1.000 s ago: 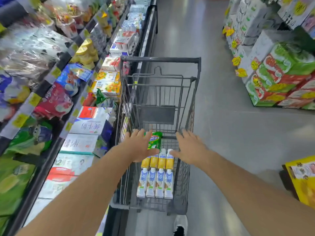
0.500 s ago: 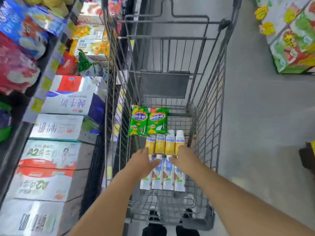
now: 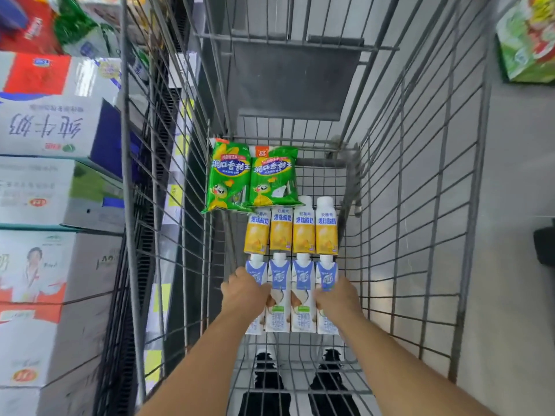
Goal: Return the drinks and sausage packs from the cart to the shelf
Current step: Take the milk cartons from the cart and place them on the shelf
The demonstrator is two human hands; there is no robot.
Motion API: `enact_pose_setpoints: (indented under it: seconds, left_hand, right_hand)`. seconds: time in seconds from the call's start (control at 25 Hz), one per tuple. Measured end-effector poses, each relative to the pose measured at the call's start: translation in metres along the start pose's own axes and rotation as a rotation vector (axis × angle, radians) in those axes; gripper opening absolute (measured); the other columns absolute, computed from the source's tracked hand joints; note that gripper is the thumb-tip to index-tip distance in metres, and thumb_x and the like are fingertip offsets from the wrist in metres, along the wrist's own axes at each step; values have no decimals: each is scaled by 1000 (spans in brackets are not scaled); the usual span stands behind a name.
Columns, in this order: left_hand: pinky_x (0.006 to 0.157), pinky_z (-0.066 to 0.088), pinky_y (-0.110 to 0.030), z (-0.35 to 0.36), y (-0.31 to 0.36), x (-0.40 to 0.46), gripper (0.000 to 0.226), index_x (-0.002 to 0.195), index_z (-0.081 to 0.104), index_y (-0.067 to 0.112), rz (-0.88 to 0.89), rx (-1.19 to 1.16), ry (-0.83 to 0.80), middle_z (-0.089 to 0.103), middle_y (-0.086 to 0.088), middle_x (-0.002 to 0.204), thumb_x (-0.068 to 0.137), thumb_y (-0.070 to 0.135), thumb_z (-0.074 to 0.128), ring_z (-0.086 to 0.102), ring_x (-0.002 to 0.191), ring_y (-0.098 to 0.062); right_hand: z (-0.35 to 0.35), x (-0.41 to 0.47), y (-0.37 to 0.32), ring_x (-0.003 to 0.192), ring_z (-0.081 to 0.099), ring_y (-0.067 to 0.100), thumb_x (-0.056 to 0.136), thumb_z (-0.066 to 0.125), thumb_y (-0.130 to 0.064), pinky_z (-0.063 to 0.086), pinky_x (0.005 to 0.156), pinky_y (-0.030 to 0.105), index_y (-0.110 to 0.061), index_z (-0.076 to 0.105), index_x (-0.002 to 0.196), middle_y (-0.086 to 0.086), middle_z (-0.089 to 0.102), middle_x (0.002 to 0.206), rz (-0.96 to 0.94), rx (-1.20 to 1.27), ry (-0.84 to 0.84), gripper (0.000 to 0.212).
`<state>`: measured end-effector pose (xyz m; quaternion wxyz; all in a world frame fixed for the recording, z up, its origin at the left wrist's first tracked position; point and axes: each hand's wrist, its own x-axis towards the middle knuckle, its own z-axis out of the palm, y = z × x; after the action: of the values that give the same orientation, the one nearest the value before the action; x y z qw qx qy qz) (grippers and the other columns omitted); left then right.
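Deep in the wire cart [image 3: 420, 205] lie two green sausage packs [image 3: 249, 178] at the far end. A row of several yellow drink bottles [image 3: 291, 232] comes after them, and nearest me a row of several blue-and-white drink cartons [image 3: 289, 283]. Both my hands are down in the cart at that near row. My left hand [image 3: 244, 291] curls over the leftmost carton. My right hand [image 3: 336, 298] curls over the rightmost one. The cartons still rest on the cart floor, and my fingertips are hidden against them.
The shelf on the left holds large milk cases [image 3: 45, 124] stacked close against the cart's side. A green-wrapped pack display [image 3: 528, 40] stands at the upper right on the grey floor. A dark object [image 3: 545, 244] sits at the right edge. My shoes [image 3: 330, 382] show through the cart bottom.
My head has dropped closer over the cart. Both hands slid back from the yellow bottles to the blue-and-white cartons and closed onto the outer ones.
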<state>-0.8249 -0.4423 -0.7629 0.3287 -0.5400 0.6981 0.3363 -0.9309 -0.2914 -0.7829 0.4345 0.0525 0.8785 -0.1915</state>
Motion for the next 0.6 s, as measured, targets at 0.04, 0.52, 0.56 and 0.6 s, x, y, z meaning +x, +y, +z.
enact_pose_setpoints:
  seconds: [0.04,0.52,0.56,0.6]
  left_hand:
    - [110,33,-39,1,0,2,63,137,38,4,-6,-9,6,49,-13,138,93,45,56,44,129,-29]
    - [63,56,-33,-18,-9,-9,53,113,53,9,-49,-322,-62,67,-9,106,77,39,80,67,85,-23]
    - [68,60,-37,-27,-9,-16,49,109,55,10,-31,-369,-47,68,-9,102,77,37,81,69,84,-24]
    - [73,61,-41,-40,-6,-26,46,106,56,11,-12,-437,-43,69,-9,100,76,35,81,70,84,-26]
  right_hand:
    - [2,2,0,89,68,26,78,68,-24,59,73,39,-15,62,109,8,69,105,16,51,16,32]
    - [-23,-17,-23,80,64,23,73,84,-22,44,49,25,-9,57,91,5,64,90,15,24,1,36]
    - [-30,-24,-32,81,62,23,74,84,-21,43,51,25,-11,55,91,3,62,89,-4,48,-6,36]
    - [-39,-34,-43,82,62,22,73,85,-21,46,56,27,-10,56,95,3,63,91,-31,77,-15,38]
